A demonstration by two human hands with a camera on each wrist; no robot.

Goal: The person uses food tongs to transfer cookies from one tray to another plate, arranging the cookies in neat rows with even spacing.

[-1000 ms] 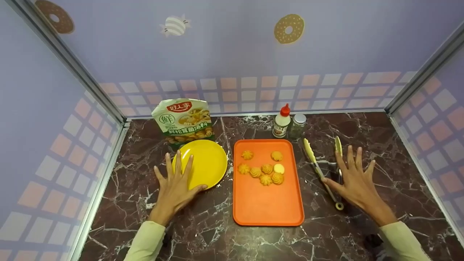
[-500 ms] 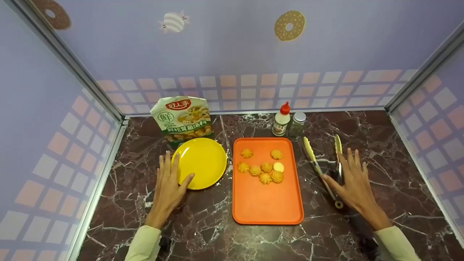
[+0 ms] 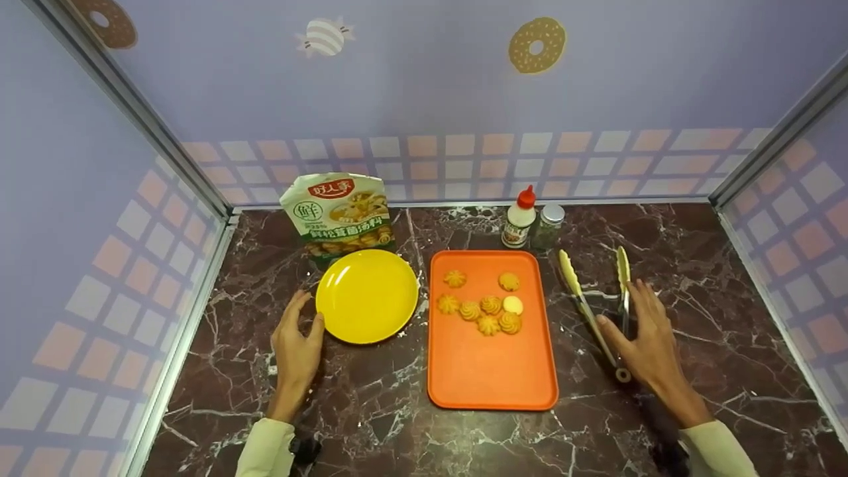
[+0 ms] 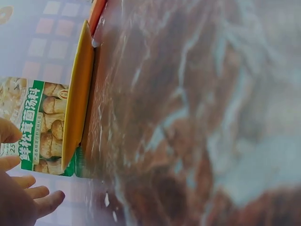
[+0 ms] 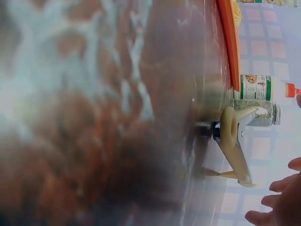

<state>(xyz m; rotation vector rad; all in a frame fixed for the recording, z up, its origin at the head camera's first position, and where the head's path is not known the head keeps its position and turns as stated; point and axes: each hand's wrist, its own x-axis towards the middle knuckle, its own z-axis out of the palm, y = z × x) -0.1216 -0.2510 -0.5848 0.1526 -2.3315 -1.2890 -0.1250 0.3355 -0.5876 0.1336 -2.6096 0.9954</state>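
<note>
A yellow plate [image 3: 368,295] lies left of an orange tray [image 3: 490,371] that carries several piped cookies [image 3: 489,309]. My left hand [image 3: 298,334] rests on the marble beside the plate's left rim, thumb close to the rim and fingers loosely bent, holding nothing. In the left wrist view the plate [image 4: 77,94] stands apart from the fingers [image 4: 28,197]. Yellow-tipped metal tongs [image 3: 586,308] lie spread open right of the tray. My right hand [image 3: 641,334] hovers over their hinge end, thumb by the left arm and fingers along the right arm. In the right wrist view the tongs [image 5: 235,146] lie clear of the fingers [image 5: 277,207].
A soup-mix packet [image 3: 338,215] stands behind the plate. A red-capped squeeze bottle [image 3: 519,224] and a small spice jar [image 3: 548,225] stand behind the tray. Purple walls with metal corner posts enclose the dark marble counter [image 3: 377,411] on three sides.
My left hand has slid off the plate to its left rim and its fingers have drawn in. My right hand's spread fingers have come together over the tongs.
</note>
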